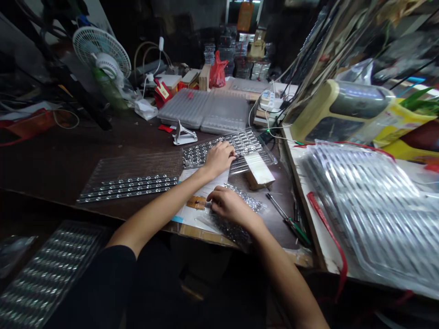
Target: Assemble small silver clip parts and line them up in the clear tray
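Big dark wooden workbench (68,160), pretty cluttered. On the right there's a huge stack of clear ribbed plastic trays (373,210) on a lighter side table, and a white desk fan (102,52) stands at the back left. A flat clear sheet (130,176) with a few rows of tiny shiny parts lies on the bench's left half.

The main thing is the clear compartment tray (236,144), sitting mid-bench just past a white paper sheet (192,210). The left hand (219,157) rests right on the tray's near-left part, fingers curled down and close together, tips touching the rows of small parts. Can't tell if it's pinching one.

A small wooden block (259,170) sits against the tray's near-right edge.

The right hand (230,205) is closer to the body, on a crinkly plastic bag of little clear pieces (236,219). Its fingers are bunched together over the bag's left edge, tips hidden, so whether they grip a piece isn't visible. Green-handled tool (291,224) lies just right of the bag.
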`<state>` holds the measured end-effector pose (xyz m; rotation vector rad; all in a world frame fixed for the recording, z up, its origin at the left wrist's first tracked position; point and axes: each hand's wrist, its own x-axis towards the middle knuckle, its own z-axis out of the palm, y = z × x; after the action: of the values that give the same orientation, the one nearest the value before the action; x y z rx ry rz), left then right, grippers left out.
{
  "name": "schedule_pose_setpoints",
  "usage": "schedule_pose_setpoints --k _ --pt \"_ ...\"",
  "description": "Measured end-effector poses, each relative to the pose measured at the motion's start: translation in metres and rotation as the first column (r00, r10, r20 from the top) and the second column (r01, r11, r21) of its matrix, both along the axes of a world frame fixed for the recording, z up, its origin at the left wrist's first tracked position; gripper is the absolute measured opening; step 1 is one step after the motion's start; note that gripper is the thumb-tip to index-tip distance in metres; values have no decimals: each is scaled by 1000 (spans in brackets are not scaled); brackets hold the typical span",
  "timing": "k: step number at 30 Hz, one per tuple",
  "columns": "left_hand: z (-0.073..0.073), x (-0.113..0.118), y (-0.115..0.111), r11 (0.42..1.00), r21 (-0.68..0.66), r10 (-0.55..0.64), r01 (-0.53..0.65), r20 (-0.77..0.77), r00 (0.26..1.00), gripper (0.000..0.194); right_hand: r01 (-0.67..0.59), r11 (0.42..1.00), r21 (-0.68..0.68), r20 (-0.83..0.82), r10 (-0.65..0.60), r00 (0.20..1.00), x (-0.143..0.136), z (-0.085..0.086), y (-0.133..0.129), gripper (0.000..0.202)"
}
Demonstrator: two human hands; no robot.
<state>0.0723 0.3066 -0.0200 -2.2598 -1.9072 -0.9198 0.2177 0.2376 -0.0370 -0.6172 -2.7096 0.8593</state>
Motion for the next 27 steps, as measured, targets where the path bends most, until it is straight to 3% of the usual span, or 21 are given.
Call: schedule_pose_setpoints --k 3,6,10,13,18,23,27 --pt "6 -7 -28 995 63 -87 76 193 977 2 -5 998 -57 -143 -3 990 1 -5 4 27" --pt "5 -19 -72 992 89 -115 89 353 928 9 17 996 -86 -229 -36 973 0 -7 6 27" --pt "-15 -42 -133 1000 28 -16 4 419 908 12 54 996 -72 -275 -72 959 -4 -8 5 29" --pt "-37 -56 -166 996 -86 56 -18 466 883 13 38 997 -69 -268 -55 962 -10 -10 1 31" --pt "-56 -64 -182 992 -126 50 12 476 878 9 1 995 -96 -262 -27 965 -18 -13 -6 28" --pt "-57 -60 -182 997 -83 24 11 403 915 7 55 995 -89 -245 -75 967 -19 -15 -6 24" --pt "-56 -60 -184 1000 -27 1 12 442 897 6 58 993 -104 -235 -82 969 -20 -17 -5 23"
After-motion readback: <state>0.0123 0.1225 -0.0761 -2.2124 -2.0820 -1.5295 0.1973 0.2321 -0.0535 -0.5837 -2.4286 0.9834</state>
